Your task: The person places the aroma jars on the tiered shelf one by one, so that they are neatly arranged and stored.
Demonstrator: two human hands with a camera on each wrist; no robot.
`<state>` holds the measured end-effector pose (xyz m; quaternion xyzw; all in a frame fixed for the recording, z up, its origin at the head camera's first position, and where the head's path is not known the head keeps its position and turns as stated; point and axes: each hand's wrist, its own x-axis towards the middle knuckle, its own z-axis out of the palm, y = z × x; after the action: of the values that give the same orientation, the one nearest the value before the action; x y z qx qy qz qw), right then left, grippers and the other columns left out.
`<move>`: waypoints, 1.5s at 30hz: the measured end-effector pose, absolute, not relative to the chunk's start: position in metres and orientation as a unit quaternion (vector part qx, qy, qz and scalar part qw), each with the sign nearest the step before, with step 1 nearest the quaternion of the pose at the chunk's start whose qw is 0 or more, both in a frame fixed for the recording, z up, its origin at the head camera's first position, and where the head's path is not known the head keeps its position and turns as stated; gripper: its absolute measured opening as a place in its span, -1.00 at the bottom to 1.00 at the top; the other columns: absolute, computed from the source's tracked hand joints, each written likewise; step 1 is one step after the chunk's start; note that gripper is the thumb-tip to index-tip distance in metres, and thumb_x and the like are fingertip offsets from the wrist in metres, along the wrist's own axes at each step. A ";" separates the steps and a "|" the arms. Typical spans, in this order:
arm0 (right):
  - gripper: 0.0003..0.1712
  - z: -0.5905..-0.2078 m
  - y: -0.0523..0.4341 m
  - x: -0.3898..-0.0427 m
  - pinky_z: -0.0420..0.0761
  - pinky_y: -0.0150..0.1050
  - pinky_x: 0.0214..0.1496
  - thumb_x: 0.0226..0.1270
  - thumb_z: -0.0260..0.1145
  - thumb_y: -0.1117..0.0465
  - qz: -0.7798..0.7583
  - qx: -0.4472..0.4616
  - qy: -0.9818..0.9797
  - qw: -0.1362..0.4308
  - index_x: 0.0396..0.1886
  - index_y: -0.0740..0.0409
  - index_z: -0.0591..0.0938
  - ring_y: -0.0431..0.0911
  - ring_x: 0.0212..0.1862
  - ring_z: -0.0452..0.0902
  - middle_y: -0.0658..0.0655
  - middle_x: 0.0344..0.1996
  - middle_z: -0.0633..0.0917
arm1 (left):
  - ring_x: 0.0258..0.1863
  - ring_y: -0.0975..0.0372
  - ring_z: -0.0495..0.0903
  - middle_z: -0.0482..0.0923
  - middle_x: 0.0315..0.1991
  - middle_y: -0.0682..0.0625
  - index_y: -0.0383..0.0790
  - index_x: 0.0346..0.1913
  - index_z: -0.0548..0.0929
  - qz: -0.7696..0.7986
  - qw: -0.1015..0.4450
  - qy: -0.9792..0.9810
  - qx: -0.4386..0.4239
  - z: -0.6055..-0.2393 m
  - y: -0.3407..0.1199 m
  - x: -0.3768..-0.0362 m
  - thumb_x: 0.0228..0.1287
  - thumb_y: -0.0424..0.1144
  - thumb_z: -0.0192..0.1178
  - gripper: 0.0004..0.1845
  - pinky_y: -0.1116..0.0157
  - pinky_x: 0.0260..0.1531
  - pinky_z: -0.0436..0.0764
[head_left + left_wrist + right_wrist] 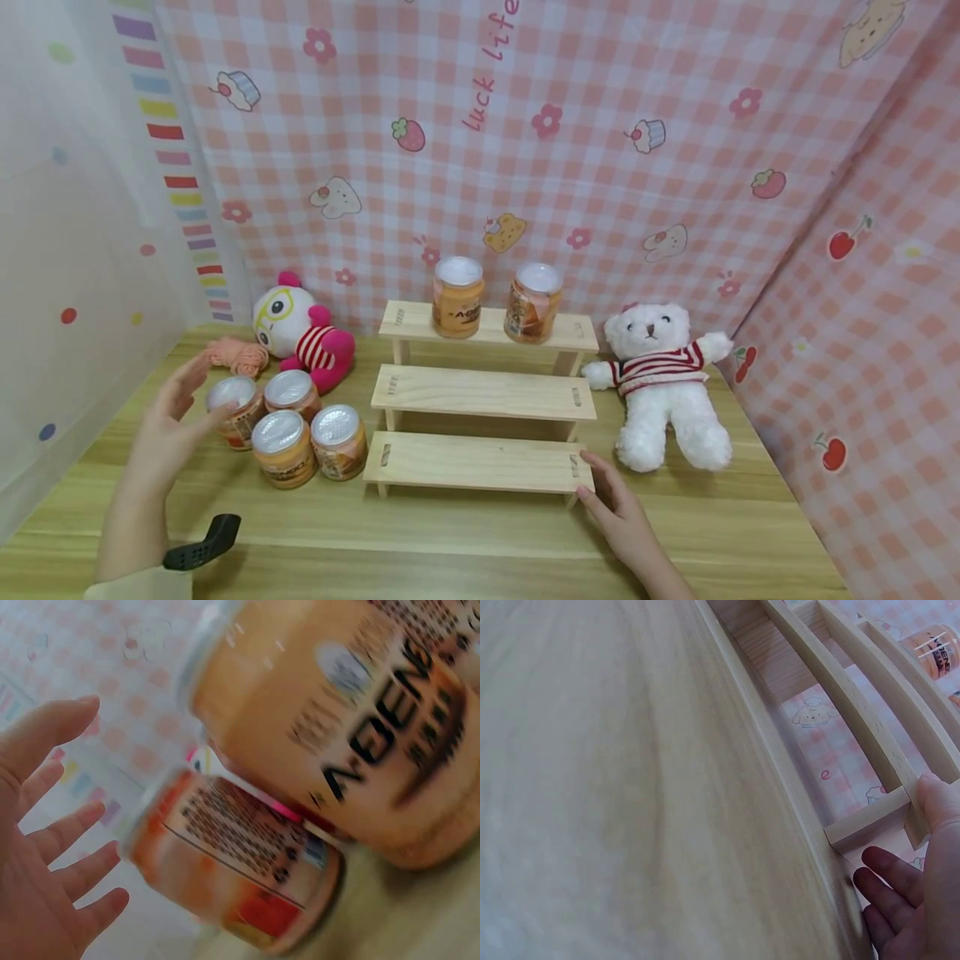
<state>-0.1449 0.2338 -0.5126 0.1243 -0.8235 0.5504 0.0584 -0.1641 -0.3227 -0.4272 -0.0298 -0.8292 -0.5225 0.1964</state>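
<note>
My left hand [187, 400] hovers open, fingers spread, just left of several orange jars with silver lids [288, 429] grouped on the table; the nearest jar [236, 408] is right by its thumb. The left wrist view shows the open left hand [52, 847] beside two blurred jars [240, 870], not touching them. My right hand [592, 477] rests on the right end of the bottom step of a three-step wooden shelf [480, 392]. In the right wrist view the right hand's thumb [937, 802] lies against the shelf's end piece [866, 821]. Two more jars [457, 296] [534, 302] stand on the top step.
A white teddy bear [663, 379] sits right of the shelf and a pink and white plush toy [303, 329] sits at its left, with an orange knitted bundle [240, 354] beside it. Pink checked cloth [600, 125] walls the back and right. The wooden table [480, 542] extends toward me.
</note>
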 end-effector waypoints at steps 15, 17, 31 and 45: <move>-0.49 -0.513 0.236 -0.144 0.34 -0.43 0.15 0.39 0.22 0.28 0.549 0.131 -0.823 0.063 0.32 0.09 0.39 0.14 0.25 0.31 0.29 0.28 0.40 | 0.13 0.43 0.26 0.16 0.33 -0.17 -0.32 0.48 0.03 -0.547 0.163 -0.821 -0.028 -0.465 -0.333 -0.179 0.24 -0.45 0.25 -0.17 0.63 -0.05 0.33; -0.49 -0.512 0.235 -0.144 0.34 -0.43 0.16 0.39 0.22 0.27 0.550 0.129 -0.823 0.061 0.32 0.09 0.39 0.14 0.26 0.31 0.29 0.28 0.40 | 0.06 0.50 0.29 0.26 0.25 -0.05 -0.36 0.48 0.00 -0.554 0.159 -0.817 -0.027 -0.469 -0.333 -0.179 0.23 -0.46 0.25 -0.15 0.63 -0.11 0.37; -0.49 -0.514 0.235 -0.147 0.30 -0.46 0.16 0.39 0.22 0.26 0.551 0.133 -0.821 0.061 0.31 0.09 0.40 0.14 0.28 0.26 0.30 0.30 0.38 | -0.04 0.51 0.40 0.35 0.06 0.29 -0.14 0.45 0.21 -0.618 0.193 -0.761 -0.039 -0.481 -0.331 -0.183 0.12 -0.63 0.26 -0.16 0.64 -0.18 0.44; -0.49 -0.513 0.235 -0.146 0.29 -0.47 0.17 0.40 0.21 0.25 0.554 0.132 -0.820 0.055 0.32 0.07 0.39 0.12 0.30 0.23 0.28 0.32 0.35 | -0.06 0.49 0.38 0.40 -0.01 0.37 -0.20 0.41 0.27 -0.547 0.233 -0.804 0.015 -0.470 -0.330 -0.175 0.10 -0.53 0.33 -0.21 0.63 -0.17 0.41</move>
<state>-0.1455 0.2350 -0.5134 0.1318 -0.8199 0.5544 0.0550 -0.1754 -0.3303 -0.4696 0.0154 -0.8042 -0.5465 0.2329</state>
